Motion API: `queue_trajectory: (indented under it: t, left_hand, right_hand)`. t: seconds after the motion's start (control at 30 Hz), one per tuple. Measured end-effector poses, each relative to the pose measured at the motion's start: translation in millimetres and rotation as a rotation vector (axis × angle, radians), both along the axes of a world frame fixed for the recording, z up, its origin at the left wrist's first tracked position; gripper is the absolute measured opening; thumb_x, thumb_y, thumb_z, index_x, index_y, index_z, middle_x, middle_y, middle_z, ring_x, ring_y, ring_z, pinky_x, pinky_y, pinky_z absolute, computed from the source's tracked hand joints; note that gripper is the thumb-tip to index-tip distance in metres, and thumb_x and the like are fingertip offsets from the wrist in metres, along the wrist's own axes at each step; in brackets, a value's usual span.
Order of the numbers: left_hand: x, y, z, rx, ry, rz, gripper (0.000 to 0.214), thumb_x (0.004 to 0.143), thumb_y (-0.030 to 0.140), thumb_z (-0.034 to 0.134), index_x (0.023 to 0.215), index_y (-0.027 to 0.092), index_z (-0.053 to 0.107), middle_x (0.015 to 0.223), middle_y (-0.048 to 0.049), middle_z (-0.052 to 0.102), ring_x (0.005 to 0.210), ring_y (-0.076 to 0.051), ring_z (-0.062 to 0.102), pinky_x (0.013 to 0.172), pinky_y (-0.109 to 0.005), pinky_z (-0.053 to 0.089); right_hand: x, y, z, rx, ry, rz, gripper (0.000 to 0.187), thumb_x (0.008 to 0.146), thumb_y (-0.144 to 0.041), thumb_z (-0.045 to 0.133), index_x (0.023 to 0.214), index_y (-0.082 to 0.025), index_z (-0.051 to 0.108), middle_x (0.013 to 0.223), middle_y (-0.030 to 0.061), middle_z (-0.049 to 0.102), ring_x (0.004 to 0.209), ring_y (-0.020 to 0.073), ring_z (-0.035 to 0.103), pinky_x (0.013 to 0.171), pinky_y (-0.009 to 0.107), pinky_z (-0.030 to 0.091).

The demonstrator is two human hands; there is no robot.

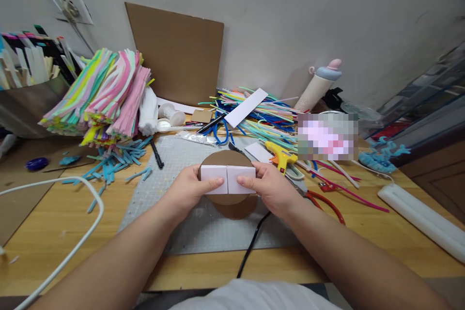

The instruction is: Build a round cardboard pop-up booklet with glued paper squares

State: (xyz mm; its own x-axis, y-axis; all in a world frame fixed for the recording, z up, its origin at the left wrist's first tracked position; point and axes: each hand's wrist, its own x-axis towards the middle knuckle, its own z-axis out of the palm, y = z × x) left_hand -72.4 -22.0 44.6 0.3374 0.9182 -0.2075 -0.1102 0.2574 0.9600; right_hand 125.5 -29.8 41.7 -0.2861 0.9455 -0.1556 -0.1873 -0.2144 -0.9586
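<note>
Between both hands is a round brown cardboard disc (227, 158), raised above the grey cutting mat (181, 232). Two white rectangular pieces (213, 174) lie side by side across its face, with a thin gap between them. My left hand (191, 185) grips the left edge, its thumb pressed on the left white piece. My right hand (271, 186) holds the right edge, its thumb on the right white piece. The fingers of both hands are mostly hidden behind the disc. Another round piece of brown cardboard (234, 209) shows partly beneath, on the mat.
A yellow glue gun (281, 156) and red-handled pliers (327, 203) lie right of the hands. Behind are pipe cleaner bundles (109, 92), loose pipe cleaners (261, 116) and a leaning cardboard sheet (178, 53). A white cable (87, 232) loops at left; a power strip (421, 218) lies at right.
</note>
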Motion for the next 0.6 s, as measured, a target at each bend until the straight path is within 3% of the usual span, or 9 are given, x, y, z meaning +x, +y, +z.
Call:
queue_trajectory:
  t: [0.2,0.33,0.43,0.6]
  left_hand:
    - [0,1,-2.2,0.001,-0.008,-0.012,0.04,0.065,0.034,0.081,0.097,0.013,0.072,0.095,-0.0087,0.075,0.085,-0.022,0.066,0.077,-0.029,0.047]
    - [4,-2,-0.6,-0.084,-0.078,0.044,0.046,0.065,0.032,0.082,0.104,0.011,0.069,0.101,-0.0117,0.074,0.086,-0.023,0.067,0.075,-0.029,0.048]
    - [8,-4,2.8,-0.171,-0.165,0.094,0.05,0.066,0.03,0.082,0.111,0.012,0.067,0.104,-0.0121,0.074,0.089,-0.023,0.068,0.076,-0.029,0.05]
    - [10,-4,7.7,-0.244,-0.256,0.107,0.045,0.082,0.04,0.067,0.119,0.016,0.064,0.117,-0.0113,0.07,0.104,-0.025,0.065,0.081,-0.031,0.051]
  right_hand:
    - [-1,1,-0.5,-0.015,-0.018,-0.014,0.031,0.062,-0.033,0.083,0.083,-0.015,0.069,0.079,0.0022,0.072,0.072,0.0174,0.064,0.071,0.031,0.048]
    - [-1,1,2.0,-0.106,-0.007,-0.049,0.034,0.062,-0.034,0.083,0.087,-0.016,0.069,0.082,0.0029,0.073,0.071,0.0177,0.064,0.067,0.03,0.05]
    - [-2,2,5.3,-0.168,0.076,-0.039,0.03,0.069,-0.036,0.079,0.092,-0.018,0.07,0.086,0.0036,0.073,0.072,0.0158,0.065,0.064,0.026,0.05]
    - [-2,5,7.1,-0.228,0.169,-0.045,0.022,0.072,-0.031,0.077,0.089,-0.019,0.07,0.084,0.0023,0.073,0.071,0.0141,0.066,0.063,0.024,0.052]
